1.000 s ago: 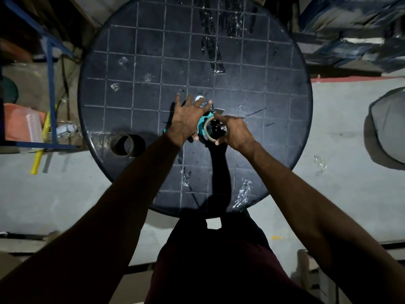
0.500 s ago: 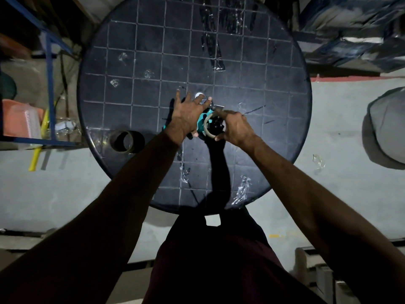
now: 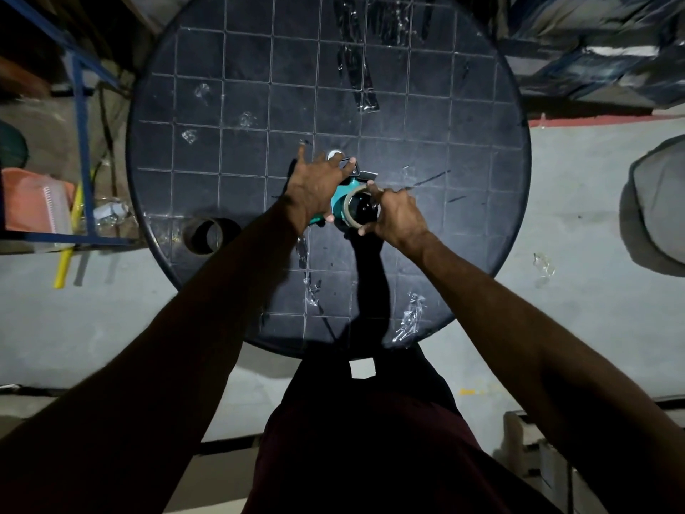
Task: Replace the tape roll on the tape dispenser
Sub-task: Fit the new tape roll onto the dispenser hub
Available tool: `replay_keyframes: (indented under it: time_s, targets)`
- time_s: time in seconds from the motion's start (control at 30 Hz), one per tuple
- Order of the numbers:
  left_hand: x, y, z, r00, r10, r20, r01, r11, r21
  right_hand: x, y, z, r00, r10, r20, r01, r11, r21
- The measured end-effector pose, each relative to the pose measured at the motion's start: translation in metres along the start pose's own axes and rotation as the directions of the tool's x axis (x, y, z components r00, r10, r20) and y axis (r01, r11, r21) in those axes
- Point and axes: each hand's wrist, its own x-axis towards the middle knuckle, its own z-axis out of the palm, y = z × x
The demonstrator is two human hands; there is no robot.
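A teal tape dispenser [image 3: 339,202] lies near the middle of the round black table [image 3: 237,150]. My left hand [image 3: 315,187] presses down on it, fingers spread over its body and metal front. A thin, pale tape roll ring [image 3: 352,207] sits at the dispenser's black hub. My right hand [image 3: 396,213] pinches this ring by its rim, thumb and fingers around the right side. A second brown tape roll [image 3: 205,235] stands on the table near its left edge, away from both hands.
Scraps of clear tape [image 3: 409,315] stick to the tabletop, with long strips [image 3: 357,76] at the far side. A blue metal rack [image 3: 79,105] with an orange box [image 3: 35,200] stands left. Grey concrete floor [image 3: 574,217] surrounds the table.
Both hands have stayed on the dispenser and ring with only slight finger shifts; the view has drifted a little.
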Motion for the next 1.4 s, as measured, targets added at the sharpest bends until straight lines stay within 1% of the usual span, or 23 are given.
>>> replay_keyframes:
  time_s: [0.07,0.13,0.2,0.27,0.33,0.43,0.57,0.7,0.8,0.87,0.93,1.0,1.2,1.4]
  targets:
    - [0.0,0.004,0.001,1.0,-0.014,-0.011,0.014,1.0,0.013,-0.003,-0.002,-0.001,0.999,0.05,0.008,-0.05,0.999,-0.014]
    - [0.001,0.006,0.002,1.0,-0.019,-0.012,0.02,0.999,0.028,-0.002,-0.002,-0.005,0.997,0.071,-0.007,-0.072,0.996,-0.047]
    - [0.0,0.005,0.003,1.0,-0.026,-0.014,0.026,0.999,0.036,0.001,-0.003,-0.009,1.0,0.027,0.001,-0.027,0.999,-0.023]
    - [0.0,0.006,0.002,0.999,-0.031,-0.019,0.031,0.999,0.033,0.007,-0.003,-0.012,0.995,-0.064,0.076,0.065,0.998,-0.003]
    - [0.001,0.006,0.003,0.999,-0.033,-0.02,0.034,0.999,0.031,0.012,-0.003,-0.011,0.988,-0.096,0.118,0.101,0.994,-0.032]
    - [0.001,0.006,0.004,0.999,-0.033,-0.013,0.033,0.999,0.033,0.015,-0.004,-0.009,0.989,-0.083,0.121,0.09,0.994,-0.058]
    - [0.002,0.007,0.004,1.0,-0.03,-0.005,0.03,0.999,0.032,0.015,-0.005,-0.008,0.992,-0.072,0.099,0.071,0.997,0.009]
    - [-0.001,0.008,0.0,0.999,-0.034,0.003,0.033,0.999,0.039,0.018,0.001,0.005,0.996,-0.008,0.088,0.002,0.998,0.061]
    - [-0.003,0.011,-0.002,0.999,-0.048,0.006,0.048,0.998,0.05,0.012,-0.005,-0.003,0.995,0.034,0.093,-0.04,0.997,0.069]
    - [-0.003,0.011,-0.001,0.998,-0.06,-0.013,0.06,0.997,0.054,0.014,-0.008,-0.012,0.996,-0.001,0.087,-0.003,0.999,0.049]
    - [-0.002,0.011,0.001,0.998,-0.063,-0.013,0.063,0.997,0.04,0.018,-0.009,-0.018,0.989,-0.112,0.1,0.109,0.993,0.039]
    - [-0.001,0.012,0.003,0.998,-0.064,-0.01,0.064,0.998,0.026,0.02,-0.007,-0.019,0.98,-0.157,0.123,0.158,0.987,0.0]
    - [0.006,0.009,0.013,0.997,-0.061,-0.04,0.061,0.998,0.02,0.022,-0.003,-0.005,0.989,-0.083,0.123,0.091,0.994,-0.062]
    - [0.006,0.008,0.012,0.998,-0.053,-0.019,0.054,0.998,0.034,0.014,-0.007,0.005,0.998,0.008,0.057,-0.009,1.0,0.018]
